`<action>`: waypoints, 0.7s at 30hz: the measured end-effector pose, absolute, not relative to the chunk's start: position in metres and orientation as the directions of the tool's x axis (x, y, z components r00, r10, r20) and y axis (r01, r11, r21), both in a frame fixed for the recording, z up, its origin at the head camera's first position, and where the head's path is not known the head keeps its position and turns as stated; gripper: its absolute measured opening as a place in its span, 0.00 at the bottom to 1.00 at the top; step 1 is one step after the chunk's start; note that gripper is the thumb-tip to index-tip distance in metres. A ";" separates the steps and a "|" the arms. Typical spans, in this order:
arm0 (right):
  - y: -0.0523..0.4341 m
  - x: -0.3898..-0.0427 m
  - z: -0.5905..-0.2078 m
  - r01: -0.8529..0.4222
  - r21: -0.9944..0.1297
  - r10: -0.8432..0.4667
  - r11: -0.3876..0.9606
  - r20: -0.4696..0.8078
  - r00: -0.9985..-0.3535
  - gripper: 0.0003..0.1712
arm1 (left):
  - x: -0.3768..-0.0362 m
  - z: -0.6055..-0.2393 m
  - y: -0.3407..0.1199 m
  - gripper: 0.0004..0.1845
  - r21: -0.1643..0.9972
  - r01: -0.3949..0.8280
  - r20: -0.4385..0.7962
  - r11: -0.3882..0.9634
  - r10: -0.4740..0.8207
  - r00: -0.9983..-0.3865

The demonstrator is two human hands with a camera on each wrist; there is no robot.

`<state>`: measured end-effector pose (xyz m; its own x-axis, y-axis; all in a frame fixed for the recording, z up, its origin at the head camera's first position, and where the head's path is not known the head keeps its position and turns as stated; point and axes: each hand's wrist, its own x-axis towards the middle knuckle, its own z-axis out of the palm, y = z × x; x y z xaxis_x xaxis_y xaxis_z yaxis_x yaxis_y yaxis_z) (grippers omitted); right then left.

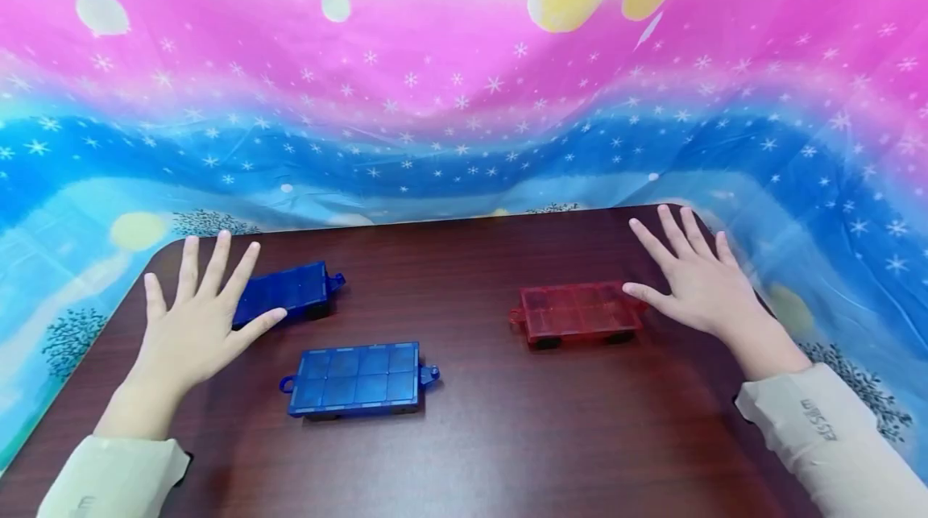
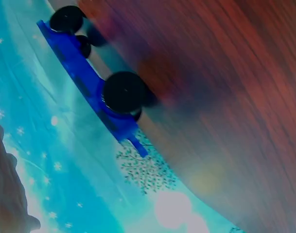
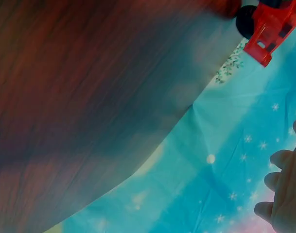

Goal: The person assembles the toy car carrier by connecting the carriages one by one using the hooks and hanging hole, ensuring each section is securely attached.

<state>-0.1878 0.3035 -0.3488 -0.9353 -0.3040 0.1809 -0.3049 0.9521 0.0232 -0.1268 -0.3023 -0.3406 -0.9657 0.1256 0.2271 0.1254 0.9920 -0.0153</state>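
Dark wood table [image 1: 507,437] carries three wheeled tiles. My left hand [image 1: 192,317] hovers spread and empty over the far blue car [image 1: 290,292]; my right hand [image 1: 699,280], fingers splayed, holds nothing beside the red car [image 1: 577,312]. The near blue car [image 1: 355,377] sits apart, between them. I'd lower each palm flat, gripping the cars by their long edges so the wheels stay down.
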 end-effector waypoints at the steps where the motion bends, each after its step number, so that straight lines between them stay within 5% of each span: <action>1: 0.301 -0.188 -0.349 -0.313 0.023 -0.312 0.950 0.185 -0.932 0.50 | -0.126 -0.340 -0.300 0.50 -0.021 0.130 0.230 0.991 0.131 -0.964; 21: 0.258 -0.176 -0.350 -0.420 -0.009 -0.416 0.907 0.115 -0.902 0.50 | -0.112 -0.335 -0.251 0.49 0.020 0.353 0.247 0.935 0.337 -0.908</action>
